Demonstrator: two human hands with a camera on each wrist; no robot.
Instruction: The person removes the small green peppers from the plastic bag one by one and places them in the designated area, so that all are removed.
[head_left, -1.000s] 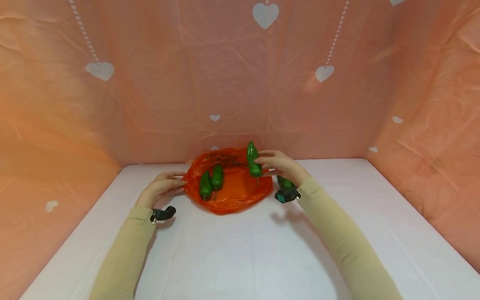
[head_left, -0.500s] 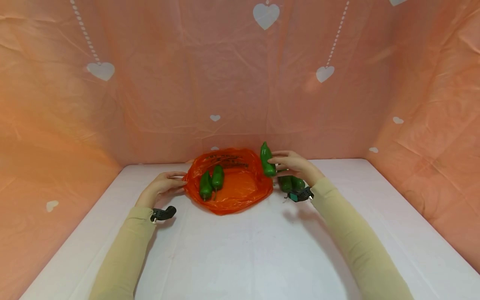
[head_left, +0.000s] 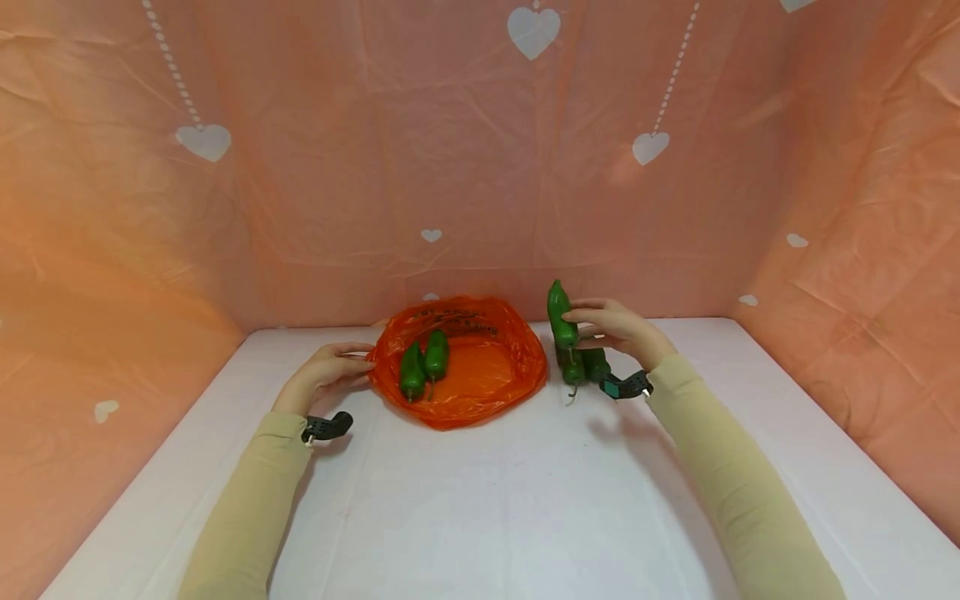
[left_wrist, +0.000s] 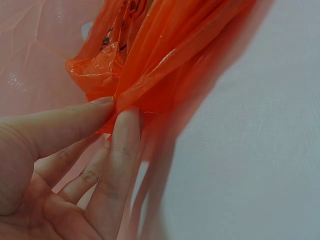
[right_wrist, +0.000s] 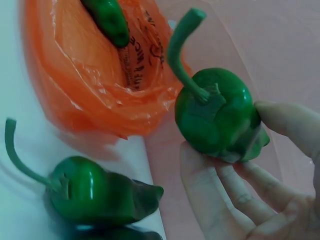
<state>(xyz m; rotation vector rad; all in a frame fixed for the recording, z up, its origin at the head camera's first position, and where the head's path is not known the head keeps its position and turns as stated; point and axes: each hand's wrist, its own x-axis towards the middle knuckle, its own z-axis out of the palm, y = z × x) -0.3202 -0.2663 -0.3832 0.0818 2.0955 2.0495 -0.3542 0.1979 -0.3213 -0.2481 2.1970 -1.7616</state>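
Note:
An orange plastic bag [head_left: 480,400] lies spread open at the table's back, dark print on its inner wall. Two green peppers [head_left: 436,355] rest inside, toward its left. My left hand [head_left: 327,374] pinches the bag's left rim between thumb and fingertips, as the left wrist view shows close up. Right of the bag, my right hand [head_left: 618,327] grips another green pepper [right_wrist: 215,112] between thumb and fingers, its stem pointing down in the head view. Below the held one, two more green peppers [head_left: 596,364] lie side by side on the table, partly covered by it.
A white cloth covers the table [head_left: 465,508]. Peach-coloured curtain walls [head_left: 480,167] with white hearts rise at the back and both sides, close behind the bag. Black bands [head_left: 327,427] sit on both wrists.
My right hand has moved right with its pepper, from over the bag's right side to above the peppers on the table. The left hand stays at the bag's rim.

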